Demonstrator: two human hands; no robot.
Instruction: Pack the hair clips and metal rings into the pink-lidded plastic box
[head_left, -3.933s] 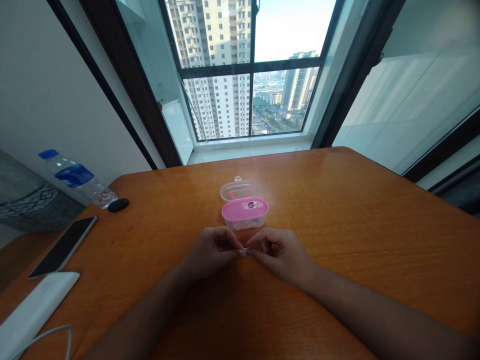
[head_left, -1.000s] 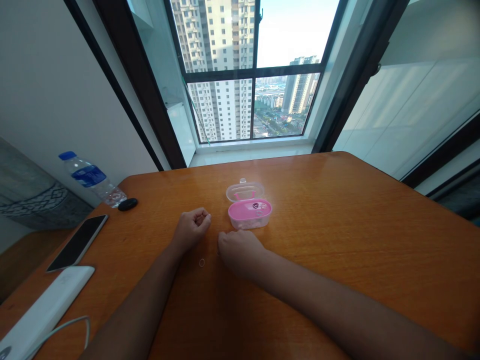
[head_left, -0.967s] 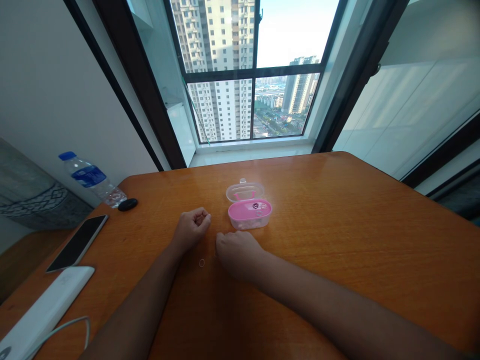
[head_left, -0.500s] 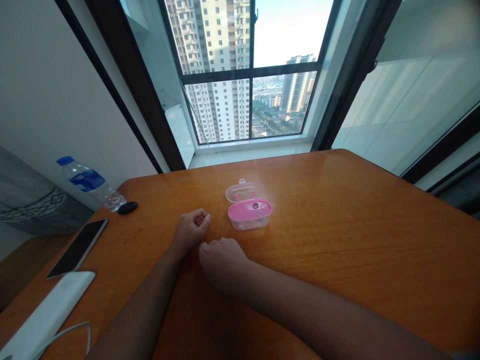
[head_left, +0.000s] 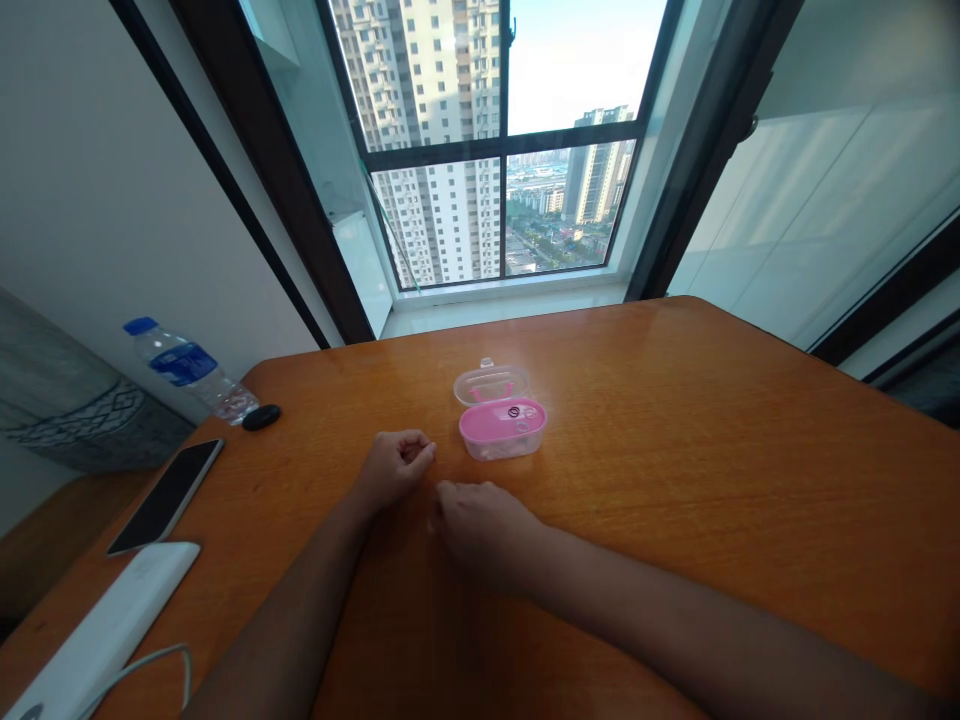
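Observation:
My left hand (head_left: 396, 466) rests low over the table with its fingers curled and the tips pressed together; whatever they may pinch is too small or hidden. Just right of it and nearer me, my right hand (head_left: 484, 528) is closed, back side up, its fingertips out of sight. A small gap separates the two hands. Beyond them stands a small oval plastic box (head_left: 504, 446) with a clear body and a pink top surface bearing a dark printed mark. Its transparent lid (head_left: 491, 385) is flipped back behind it. Neither hand touches the box.
On the wooden table's (head_left: 720, 450) left side lie a black-screened phone (head_left: 166, 497) and a white long device (head_left: 109, 630) with a cable (head_left: 161, 655). A tilted water bottle (head_left: 196, 372) and a black round object (head_left: 261, 417) are farther back. A window (head_left: 501, 155) faces me.
Both hands have shifted to the right, the right hand more, so the gap between them is a little wider. The box has stayed in place on the table.

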